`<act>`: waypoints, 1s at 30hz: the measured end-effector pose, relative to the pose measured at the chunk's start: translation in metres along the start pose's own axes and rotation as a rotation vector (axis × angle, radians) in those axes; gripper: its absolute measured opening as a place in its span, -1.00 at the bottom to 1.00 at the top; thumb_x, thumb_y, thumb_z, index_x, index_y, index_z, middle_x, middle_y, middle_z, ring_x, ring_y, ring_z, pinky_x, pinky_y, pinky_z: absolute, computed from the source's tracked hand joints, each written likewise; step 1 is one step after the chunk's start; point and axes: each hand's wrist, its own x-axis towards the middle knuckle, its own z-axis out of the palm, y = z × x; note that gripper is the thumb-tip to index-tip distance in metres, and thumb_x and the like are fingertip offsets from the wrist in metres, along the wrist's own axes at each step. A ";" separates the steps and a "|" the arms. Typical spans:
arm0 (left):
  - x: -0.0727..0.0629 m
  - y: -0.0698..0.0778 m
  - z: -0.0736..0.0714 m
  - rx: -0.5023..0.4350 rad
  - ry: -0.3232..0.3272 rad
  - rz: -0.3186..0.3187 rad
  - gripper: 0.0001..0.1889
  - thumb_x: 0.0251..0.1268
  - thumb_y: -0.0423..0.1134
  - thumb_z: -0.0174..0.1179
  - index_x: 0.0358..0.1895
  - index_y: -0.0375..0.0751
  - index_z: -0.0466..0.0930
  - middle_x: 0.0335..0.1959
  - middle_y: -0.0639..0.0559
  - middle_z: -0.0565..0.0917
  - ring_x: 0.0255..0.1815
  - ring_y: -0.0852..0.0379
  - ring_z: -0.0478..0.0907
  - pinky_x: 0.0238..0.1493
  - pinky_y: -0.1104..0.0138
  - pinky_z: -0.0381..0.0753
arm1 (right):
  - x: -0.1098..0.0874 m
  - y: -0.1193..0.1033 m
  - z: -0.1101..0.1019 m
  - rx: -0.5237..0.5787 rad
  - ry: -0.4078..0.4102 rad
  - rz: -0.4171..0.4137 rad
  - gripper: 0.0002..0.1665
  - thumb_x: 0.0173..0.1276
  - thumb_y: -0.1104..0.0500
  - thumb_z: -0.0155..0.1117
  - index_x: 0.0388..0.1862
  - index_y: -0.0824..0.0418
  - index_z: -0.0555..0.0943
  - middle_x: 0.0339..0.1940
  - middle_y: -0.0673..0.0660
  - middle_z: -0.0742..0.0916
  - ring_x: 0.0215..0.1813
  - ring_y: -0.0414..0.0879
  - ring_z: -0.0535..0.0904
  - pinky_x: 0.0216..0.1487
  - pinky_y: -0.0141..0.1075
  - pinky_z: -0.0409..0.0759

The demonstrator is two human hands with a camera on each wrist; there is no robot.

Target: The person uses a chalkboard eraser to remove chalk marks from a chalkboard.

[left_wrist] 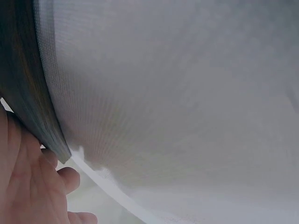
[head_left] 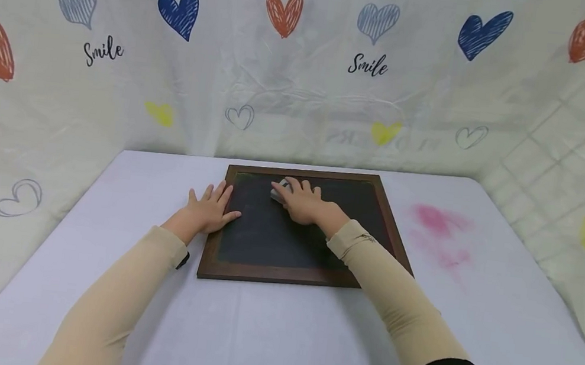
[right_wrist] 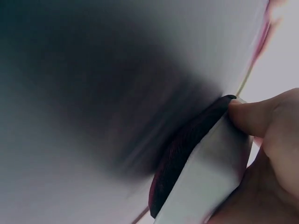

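A chalkboard with a brown wooden frame lies flat on the white table. My left hand rests with spread fingers on the frame's left side, the thumb reaching over the dark surface. From the left wrist, that hand shows beside the frame's edge. My right hand grips a board eraser against the upper middle of the board. Close up in the right wrist view, the eraser has a white body and a dark felt pad pressed to the surface, with the thumb along one end.
Pink powdery smudges mark the white tabletop to the right of the board. Behind the table hangs a pale curtain printed with hearts and the word "Smile"; it also runs down both sides.
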 end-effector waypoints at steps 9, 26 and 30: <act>0.001 -0.002 -0.001 0.025 0.023 0.001 -0.14 0.65 0.23 -0.26 0.67 -0.32 -0.31 0.68 -0.30 -0.26 0.65 -0.34 -0.26 0.46 -0.37 -0.31 | -0.041 -0.055 0.007 -0.128 -0.072 -0.304 -0.24 0.71 0.03 -0.05 0.73 -0.18 -0.07 0.70 0.13 0.05 0.54 0.17 0.17 0.32 0.11 0.32; 0.001 -0.003 0.001 0.012 0.020 0.006 -0.13 0.65 0.25 -0.27 0.67 -0.28 -0.32 0.68 -0.28 -0.28 0.66 -0.32 -0.27 0.46 -0.37 -0.31 | -0.030 0.035 0.001 0.007 0.014 -0.067 -0.26 0.70 0.08 -0.02 0.73 -0.05 -0.02 0.68 0.24 0.06 0.49 0.30 0.18 0.19 0.14 0.29; 0.000 -0.003 0.000 0.012 0.020 0.005 -0.13 0.65 0.25 -0.28 0.67 -0.28 -0.32 0.68 -0.27 -0.28 0.66 -0.31 -0.27 0.47 -0.37 -0.30 | -0.031 0.076 -0.005 0.061 0.034 0.100 -0.25 0.70 0.13 -0.06 0.73 0.01 -0.06 0.67 0.31 0.02 0.52 0.37 0.11 0.23 0.22 0.26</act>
